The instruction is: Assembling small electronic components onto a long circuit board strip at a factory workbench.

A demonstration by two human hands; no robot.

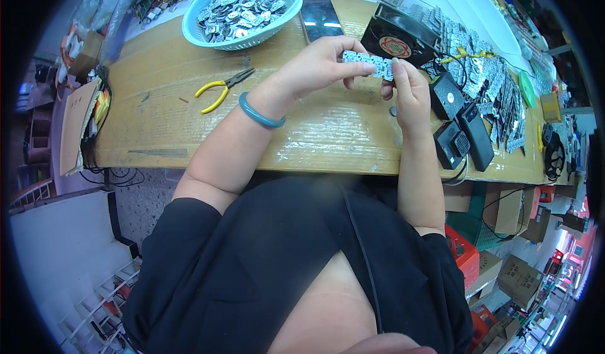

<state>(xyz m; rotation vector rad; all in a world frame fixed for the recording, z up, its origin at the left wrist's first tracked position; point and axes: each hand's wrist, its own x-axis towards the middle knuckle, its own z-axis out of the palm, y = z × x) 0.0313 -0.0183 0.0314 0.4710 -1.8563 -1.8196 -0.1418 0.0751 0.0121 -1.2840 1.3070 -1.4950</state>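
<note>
A short panel of small silvery-white circuit boards (379, 66) is stretched between my two hands above the table. My left hand (318, 67) pinches its left part between thumb and fingers. At its right end, the thumb and fingertips of my right hand (408, 89) close on the panel. Beneath my right hand lies a small dark round piece (392, 111). Yellow-handled pliers (220, 91) rest on the table left of my left forearm, jaws pointing away to the right. A light-blue plastic basket (252, 41) beyond them holds many loose small boards (242, 15).
A black fan (396, 36) stands just beyond my hands, beside a dark phone (321, 17). To the right, board panels (482, 58) are heaped near black devices (476, 137) with cables. Cardboard (79, 127) edges the table's left side.
</note>
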